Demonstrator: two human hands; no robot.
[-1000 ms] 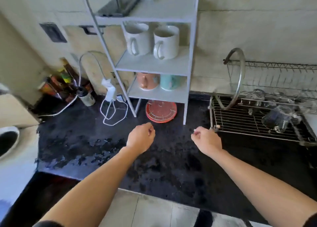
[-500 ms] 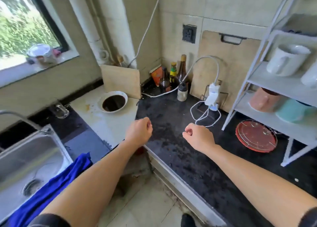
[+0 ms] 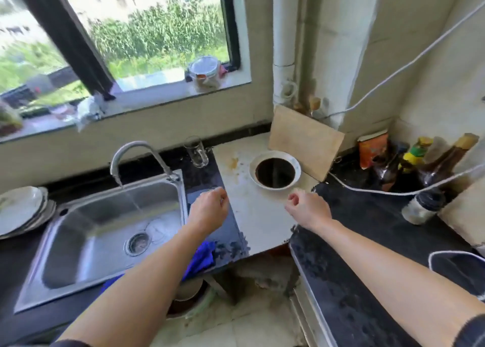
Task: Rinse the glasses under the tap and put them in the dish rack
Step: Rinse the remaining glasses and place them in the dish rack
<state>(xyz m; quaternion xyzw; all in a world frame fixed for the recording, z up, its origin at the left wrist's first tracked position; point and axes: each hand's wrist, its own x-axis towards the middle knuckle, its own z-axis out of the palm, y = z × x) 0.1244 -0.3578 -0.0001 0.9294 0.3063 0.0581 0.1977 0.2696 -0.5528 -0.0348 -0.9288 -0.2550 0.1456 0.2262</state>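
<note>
A clear glass mug (image 3: 197, 151) with a handle stands upright on the dark counter behind the sink's right corner. The curved tap (image 3: 136, 154) runs a thin stream of water into the steel sink (image 3: 105, 231). My left hand (image 3: 208, 210) hovers over the counter just right of the sink, fingers loosely curled, holding nothing. My right hand (image 3: 308, 209) hangs over the pale slab, also loosely curled and empty. The mug lies well beyond both hands. The dish rack is out of view.
A stack of plates (image 3: 22, 210) sits left of the sink. A blue cloth (image 3: 202, 259) drapes over the counter's front edge. A white ring with a dark hole (image 3: 275, 172), a leaning board (image 3: 305, 139), bottles (image 3: 425, 168) and white cables (image 3: 393, 192) fill the right corner.
The view has swung left from the dish rack and shelf to the sink and window. Both hands stayed loosely curled and empty in front of me.
</note>
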